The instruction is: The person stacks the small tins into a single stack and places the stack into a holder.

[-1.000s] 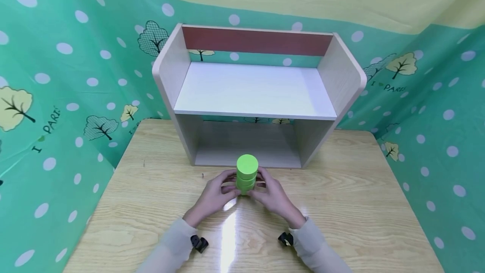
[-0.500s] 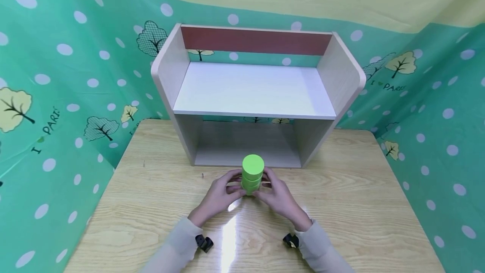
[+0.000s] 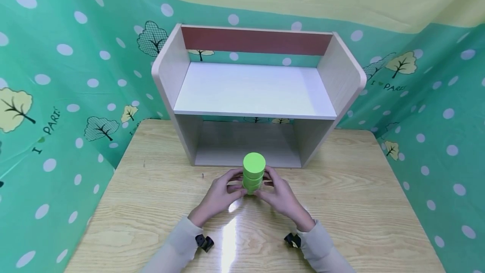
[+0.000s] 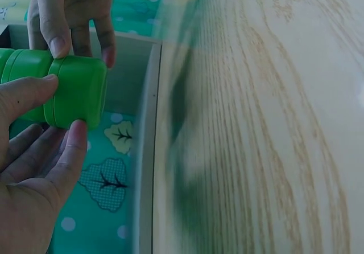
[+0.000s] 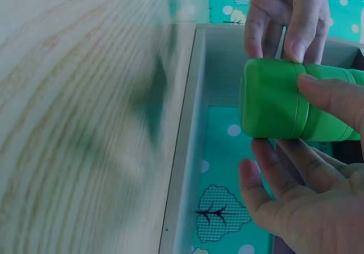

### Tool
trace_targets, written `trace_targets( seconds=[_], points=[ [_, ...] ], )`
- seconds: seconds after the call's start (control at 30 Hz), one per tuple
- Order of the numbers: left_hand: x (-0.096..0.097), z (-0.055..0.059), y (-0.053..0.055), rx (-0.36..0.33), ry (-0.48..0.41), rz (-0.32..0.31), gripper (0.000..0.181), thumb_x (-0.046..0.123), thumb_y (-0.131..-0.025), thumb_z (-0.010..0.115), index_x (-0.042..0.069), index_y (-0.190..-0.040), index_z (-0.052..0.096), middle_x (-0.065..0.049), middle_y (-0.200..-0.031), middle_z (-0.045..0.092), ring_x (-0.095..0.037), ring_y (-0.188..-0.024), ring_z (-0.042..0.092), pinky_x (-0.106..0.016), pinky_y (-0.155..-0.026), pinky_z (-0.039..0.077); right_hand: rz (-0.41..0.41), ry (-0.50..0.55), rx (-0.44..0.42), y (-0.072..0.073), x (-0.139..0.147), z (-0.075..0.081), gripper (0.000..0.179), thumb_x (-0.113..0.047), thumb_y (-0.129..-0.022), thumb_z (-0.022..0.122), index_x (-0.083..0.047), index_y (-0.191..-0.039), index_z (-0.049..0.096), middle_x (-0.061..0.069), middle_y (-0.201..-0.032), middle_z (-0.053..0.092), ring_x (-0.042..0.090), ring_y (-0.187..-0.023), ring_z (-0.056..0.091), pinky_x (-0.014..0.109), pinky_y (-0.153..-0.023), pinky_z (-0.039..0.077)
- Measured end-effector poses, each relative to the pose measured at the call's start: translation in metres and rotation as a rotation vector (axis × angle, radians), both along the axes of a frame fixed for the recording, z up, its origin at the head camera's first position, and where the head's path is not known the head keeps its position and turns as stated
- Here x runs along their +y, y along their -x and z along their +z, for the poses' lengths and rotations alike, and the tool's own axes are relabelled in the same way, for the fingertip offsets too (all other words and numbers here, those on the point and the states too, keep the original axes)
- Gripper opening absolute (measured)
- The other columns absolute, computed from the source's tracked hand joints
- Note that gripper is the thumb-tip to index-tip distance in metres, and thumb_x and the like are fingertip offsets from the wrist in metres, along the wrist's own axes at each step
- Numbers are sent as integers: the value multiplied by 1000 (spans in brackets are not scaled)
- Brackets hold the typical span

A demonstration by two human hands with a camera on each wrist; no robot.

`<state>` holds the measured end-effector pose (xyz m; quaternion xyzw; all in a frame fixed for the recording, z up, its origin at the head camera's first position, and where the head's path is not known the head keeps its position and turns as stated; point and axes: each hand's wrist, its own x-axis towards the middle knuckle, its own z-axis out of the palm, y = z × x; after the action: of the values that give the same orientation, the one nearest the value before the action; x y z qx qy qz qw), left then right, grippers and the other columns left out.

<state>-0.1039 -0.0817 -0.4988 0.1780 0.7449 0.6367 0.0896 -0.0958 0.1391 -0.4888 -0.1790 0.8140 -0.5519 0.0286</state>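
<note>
Green container (image 3: pixel 254 164) | fingers (image 4: pixel 70 151) both sides | above table (image 3: pixel 360 197) | near shelf's lower edge (image 3: pixel 216 166)

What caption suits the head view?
Fingers of the left hand and right hand hold a grooved green cylinder above a woodgrain table, before a two-tier shelf.

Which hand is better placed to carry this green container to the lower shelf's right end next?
Probably your right hand: it holds the green container from that side; your left hand, also holding it, would likely reach across.

Head view above, wrist views close
</note>
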Motion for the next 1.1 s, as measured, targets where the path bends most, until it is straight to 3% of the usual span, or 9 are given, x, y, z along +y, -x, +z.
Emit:
trace_targets(
  seconds=[0.17, 0.27, 0.57, 0.87, 1.1],
  points=[
    [1, 22, -6, 4, -7, -5, 57, -10, -86, 72, -1, -139, 51, -19, -133, 57, -36, -123, 55, -45, -100, 54, -10, -25, 17, -1, -1, 6, 77, 1, -82, 80, -11, -148, 41, 10, -138, 57, 30, -121, 58, 50, -100, 53],
    [1, 28, -9, 12, -20, -4, 56, -10, -86, 71, -1, -138, 52, -19, -132, 57, -37, -122, 55, -46, -100, 54, -14, -30, 12, -2, -1, 8, 78, 2, -82, 80, -11, -149, 41, 9, -138, 57, 29, -121, 58, 48, -101, 53],
    [1, 30, -9, 12, -13, 11, 57, -11, -85, 73, 2, -137, 54, -14, -131, 59, -31, -120, 57, -40, -98, 55, -11, -24, -2, -2, -1, 11, 75, 1, -83, 80, -10, -147, 42, 8, -137, 58, 26, -123, 57, 51, -102, 51],
    [0, 36, -9, 23, -26, 0, 57, -10, -86, 72, 0, -138, 52, -16, -133, 57, -33, -122, 56, -47, -100, 53, -17, -41, 16, -2, 0, 16, 73, 0, -83, 80, -11, -146, 44, 5, -136, 58, 22, -122, 57, 39, -102, 53],
    [-2, 36, -7, 31, -4, -9, 58, -8, -87, 73, 0, -139, 51, -15, -133, 57, -32, -121, 56, -41, -98, 55, -18, -40, 50, -2, 1, 20, 73, -2, -82, 81, -10, -145, 44, 6, -135, 58, 24, -121, 58, 40, -101, 53]
  ],
)
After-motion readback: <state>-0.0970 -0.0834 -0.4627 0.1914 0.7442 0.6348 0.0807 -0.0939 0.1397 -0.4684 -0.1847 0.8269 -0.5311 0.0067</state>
